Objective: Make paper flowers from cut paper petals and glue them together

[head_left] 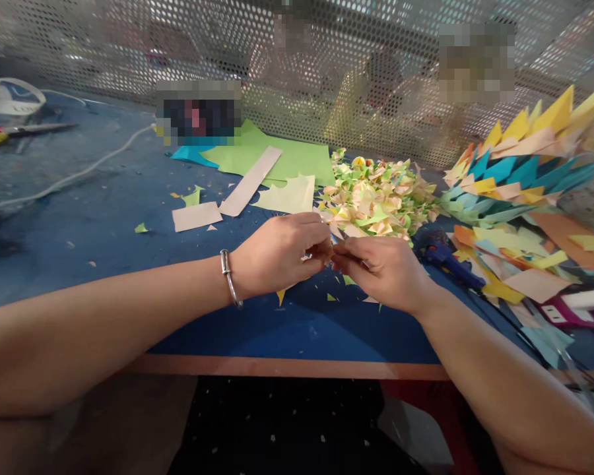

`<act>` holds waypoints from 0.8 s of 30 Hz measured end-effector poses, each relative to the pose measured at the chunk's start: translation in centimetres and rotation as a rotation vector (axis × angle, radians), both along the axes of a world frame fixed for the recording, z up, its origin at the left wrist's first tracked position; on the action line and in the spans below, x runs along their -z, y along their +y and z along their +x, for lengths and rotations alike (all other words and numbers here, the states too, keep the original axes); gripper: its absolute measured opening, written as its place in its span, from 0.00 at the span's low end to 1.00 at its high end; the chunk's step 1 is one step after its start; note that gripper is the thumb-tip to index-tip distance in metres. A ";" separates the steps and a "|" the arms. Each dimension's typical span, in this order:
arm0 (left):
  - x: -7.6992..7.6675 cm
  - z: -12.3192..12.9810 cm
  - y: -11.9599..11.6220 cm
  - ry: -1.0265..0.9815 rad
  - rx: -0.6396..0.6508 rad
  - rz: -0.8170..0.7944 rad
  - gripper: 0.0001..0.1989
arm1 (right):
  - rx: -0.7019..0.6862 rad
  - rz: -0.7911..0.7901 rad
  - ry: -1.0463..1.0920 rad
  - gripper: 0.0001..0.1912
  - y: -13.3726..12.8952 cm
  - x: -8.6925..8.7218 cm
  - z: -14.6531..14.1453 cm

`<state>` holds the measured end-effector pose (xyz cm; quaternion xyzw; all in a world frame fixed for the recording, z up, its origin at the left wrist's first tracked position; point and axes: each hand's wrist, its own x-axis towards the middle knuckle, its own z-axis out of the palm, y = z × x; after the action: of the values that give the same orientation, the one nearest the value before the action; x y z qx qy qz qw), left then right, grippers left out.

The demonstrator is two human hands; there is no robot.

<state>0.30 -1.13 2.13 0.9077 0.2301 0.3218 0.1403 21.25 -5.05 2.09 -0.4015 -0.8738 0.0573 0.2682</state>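
My left hand [297, 247], a silver bracelet at its wrist, is closed in a pinch above the blue table. My right hand [383, 267] meets it at the fingertips, also pinched. Between them something small, perhaps a bit of paper, is mostly hidden by the fingers. Right behind the hands lies a heap of small folded paper pieces [376, 198], pale pink, cream and green. To its left are a cream paper piece with a scalloped cut edge [290, 196], a long pale strip [251, 181] and a short pale strip [197, 216].
Green sheets [282, 158] lie at the back, near a perforated metal screen [327, 86]. On the right stand a layered spiky paper piece [515, 171], a blue glue gun [453, 264], paper offcuts [539, 284] and a purple power strip [569, 311]. Scissors [39, 128] and a white cable [79, 175] are left.
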 end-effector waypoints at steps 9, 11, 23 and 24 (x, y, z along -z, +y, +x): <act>1.3 -0.3 2.6 -0.298 -0.076 -0.488 0.01 | 0.380 0.171 0.037 0.05 -0.1 -2.3 4.7; 1.7 -0.3 3.3 -0.355 -0.049 -0.565 0.02 | 0.463 0.126 -0.004 0.05 -0.6 -2.3 7.1; 2.3 0.1 3.7 -0.454 0.039 -0.521 0.04 | 0.786 -0.021 -0.257 0.13 -2.5 3.0 19.7; 2.3 0.1 3.7 -0.465 0.051 -0.543 0.05 | 0.810 -0.026 -0.264 0.13 -2.4 3.1 19.5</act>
<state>0.40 2.54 -0.17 0.7453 0.2462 0.4432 0.4330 40.74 -7.45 -1.05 -0.7195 -0.6716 -0.0936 0.1497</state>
